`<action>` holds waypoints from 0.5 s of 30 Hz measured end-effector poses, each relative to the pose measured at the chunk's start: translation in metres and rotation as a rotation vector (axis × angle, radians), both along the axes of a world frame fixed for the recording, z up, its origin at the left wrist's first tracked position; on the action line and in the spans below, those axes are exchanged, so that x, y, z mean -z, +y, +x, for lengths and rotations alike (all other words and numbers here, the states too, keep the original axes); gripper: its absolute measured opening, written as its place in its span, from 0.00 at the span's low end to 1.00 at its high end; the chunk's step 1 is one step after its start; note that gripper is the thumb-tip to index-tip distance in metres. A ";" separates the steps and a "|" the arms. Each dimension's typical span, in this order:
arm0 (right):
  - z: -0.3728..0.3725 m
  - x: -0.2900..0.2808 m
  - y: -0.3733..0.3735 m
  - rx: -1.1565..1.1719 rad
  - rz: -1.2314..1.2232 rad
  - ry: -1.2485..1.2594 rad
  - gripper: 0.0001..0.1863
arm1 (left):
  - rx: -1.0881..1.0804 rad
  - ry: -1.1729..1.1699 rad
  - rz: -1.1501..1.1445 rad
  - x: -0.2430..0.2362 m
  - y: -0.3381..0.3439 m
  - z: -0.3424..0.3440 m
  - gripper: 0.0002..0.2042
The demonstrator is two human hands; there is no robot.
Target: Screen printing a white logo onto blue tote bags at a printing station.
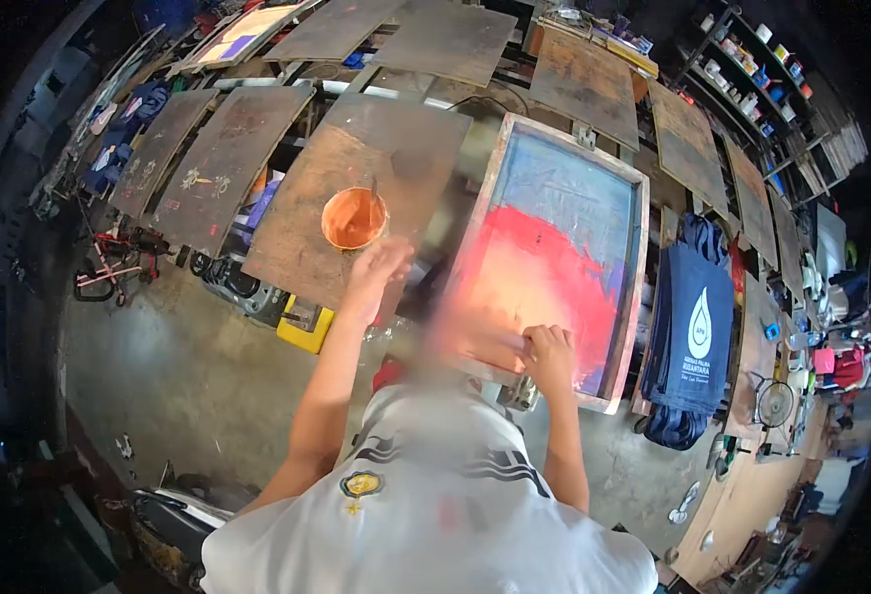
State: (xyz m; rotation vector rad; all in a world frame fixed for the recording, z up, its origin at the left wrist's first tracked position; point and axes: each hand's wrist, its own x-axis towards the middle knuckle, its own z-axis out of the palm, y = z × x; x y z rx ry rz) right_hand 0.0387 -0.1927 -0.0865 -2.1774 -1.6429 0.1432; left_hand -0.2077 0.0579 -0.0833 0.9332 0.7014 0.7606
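A wooden-framed printing screen lies tilted on a board, its mesh smeared with red ink over blue. My right hand is closed at the screen's near edge on a pale squeegee, which is mostly blurred. My left hand is blurred by motion, fingers spread, over the near edge of a brown wooden board. It holds nothing. Just beyond that hand an orange bowl of ink stands on the board with a stick in it.
Several more brown boards fan out around the press. Dark blue bags with a white drop print hang at the right. Shelves of jars line the far right. A yellow box sits on the concrete floor.
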 end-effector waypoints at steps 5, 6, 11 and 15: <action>-0.015 0.005 -0.001 -0.055 0.007 -0.102 0.18 | -0.063 -0.015 0.266 -0.037 0.030 0.013 0.10; -0.016 0.006 -0.002 -0.048 0.019 -0.111 0.18 | -0.071 -0.012 0.402 -0.047 0.040 0.016 0.09; -0.029 0.006 -0.002 0.032 -0.010 -0.075 0.17 | -0.035 0.085 0.626 -0.077 0.126 0.022 0.08; -0.044 -0.004 -0.001 0.140 -0.048 -0.013 0.16 | 0.139 0.375 0.844 -0.078 0.224 0.021 0.09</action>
